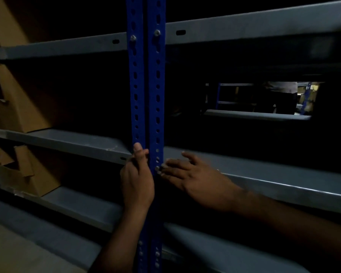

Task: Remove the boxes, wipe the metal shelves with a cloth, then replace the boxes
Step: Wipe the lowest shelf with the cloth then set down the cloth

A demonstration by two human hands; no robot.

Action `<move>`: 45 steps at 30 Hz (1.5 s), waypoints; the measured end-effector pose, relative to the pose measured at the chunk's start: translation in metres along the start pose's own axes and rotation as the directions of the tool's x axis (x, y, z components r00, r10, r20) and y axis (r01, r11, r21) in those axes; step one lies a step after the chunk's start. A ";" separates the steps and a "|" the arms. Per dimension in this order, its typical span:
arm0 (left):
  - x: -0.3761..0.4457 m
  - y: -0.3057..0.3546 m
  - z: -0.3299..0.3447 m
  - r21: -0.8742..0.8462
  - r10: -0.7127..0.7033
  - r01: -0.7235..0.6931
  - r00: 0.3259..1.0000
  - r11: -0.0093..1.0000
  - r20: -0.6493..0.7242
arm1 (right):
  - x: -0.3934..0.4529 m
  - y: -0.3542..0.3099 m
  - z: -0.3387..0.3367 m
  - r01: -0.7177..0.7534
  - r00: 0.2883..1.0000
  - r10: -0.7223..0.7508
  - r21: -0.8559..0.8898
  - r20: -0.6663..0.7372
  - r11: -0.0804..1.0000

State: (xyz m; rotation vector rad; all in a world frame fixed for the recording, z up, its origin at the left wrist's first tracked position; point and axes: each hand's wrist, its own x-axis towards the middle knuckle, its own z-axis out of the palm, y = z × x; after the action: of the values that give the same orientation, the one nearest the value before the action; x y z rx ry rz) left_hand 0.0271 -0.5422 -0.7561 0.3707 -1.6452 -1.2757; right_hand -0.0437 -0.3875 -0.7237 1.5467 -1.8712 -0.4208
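Two blue perforated uprights (146, 85) run down the middle of a dim grey metal rack. My left hand (137, 178) grips the left upright at the level of the middle shelf (77, 140), thumb pointing up along it. My right hand (189, 174) lies flat with spread fingers on the front edge of the right-hand shelf (283, 180), its fingertips touching the right upright. Cardboard boxes (14, 101) stand at the far left on the shelves. I see no cloth.
Grey shelves stretch left and right above (244, 26) and below (77, 209). Another cardboard box (24, 170) sits on the lower left shelf. Through a gap at the back right I see another blue rack and a person (282, 97) standing.
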 end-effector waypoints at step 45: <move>-0.044 0.044 0.066 -0.135 0.210 -0.165 0.851 0.977 0.482 | -0.117 0.057 -0.036 -0.442 0.257 0.914 0.879 0.313 -0.176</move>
State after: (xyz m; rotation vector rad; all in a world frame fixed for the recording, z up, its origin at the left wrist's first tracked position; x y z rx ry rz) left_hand 0.0068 -0.4552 -0.7376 -0.1946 -1.9831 -1.3583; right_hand -0.0528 -0.2560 -0.6957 0.4585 -2.2229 1.7191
